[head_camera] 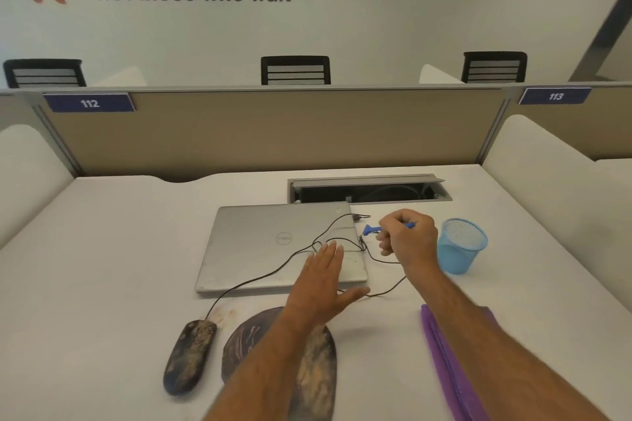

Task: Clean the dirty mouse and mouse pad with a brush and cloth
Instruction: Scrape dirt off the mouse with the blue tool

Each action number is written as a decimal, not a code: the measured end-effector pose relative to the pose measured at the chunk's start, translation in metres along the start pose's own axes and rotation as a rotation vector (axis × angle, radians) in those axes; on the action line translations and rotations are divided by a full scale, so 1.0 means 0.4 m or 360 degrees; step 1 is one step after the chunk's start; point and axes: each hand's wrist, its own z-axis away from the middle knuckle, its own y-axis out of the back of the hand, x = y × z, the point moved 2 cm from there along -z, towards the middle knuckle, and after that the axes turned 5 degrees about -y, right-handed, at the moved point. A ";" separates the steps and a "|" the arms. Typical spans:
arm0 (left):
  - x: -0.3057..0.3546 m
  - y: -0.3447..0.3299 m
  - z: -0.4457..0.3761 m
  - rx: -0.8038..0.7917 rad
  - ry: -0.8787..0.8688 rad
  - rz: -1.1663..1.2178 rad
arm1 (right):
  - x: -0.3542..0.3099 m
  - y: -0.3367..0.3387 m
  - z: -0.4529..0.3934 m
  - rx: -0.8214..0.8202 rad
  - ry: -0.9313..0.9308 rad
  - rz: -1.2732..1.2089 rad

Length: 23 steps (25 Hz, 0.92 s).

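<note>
My hands over the table, brush in the right.

My right hand pinches a blue brush above the table, just beside a blue mesh cup. My left hand is flat with straight fingers over the near corner of a closed silver laptop, where the mouse's black cable loops. The dirty mouse lies just left of the stained pad under my left forearm. A purple cloth lies under my right forearm.
</note>
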 end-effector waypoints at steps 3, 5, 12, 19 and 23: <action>-0.060 0.044 0.041 0.0013 0.0048 -0.0080 | -0.012 -0.074 0.055 -0.0180 -0.0058 -0.0107; -0.107 0.067 0.071 0.0032 0.0084 -0.0148 | -0.020 -0.118 0.085 -0.0205 -0.0067 -0.0090; -0.288 0.141 0.201 0.0102 0.0264 -0.0171 | -0.036 -0.273 0.197 -0.0380 -0.0075 0.0092; -0.505 0.175 0.414 0.0299 0.0420 0.0259 | -0.008 -0.426 0.307 -0.0626 -0.0258 0.0164; -0.584 0.148 0.516 0.0143 0.0298 0.0305 | 0.019 -0.479 0.349 -0.0701 -0.0373 0.0257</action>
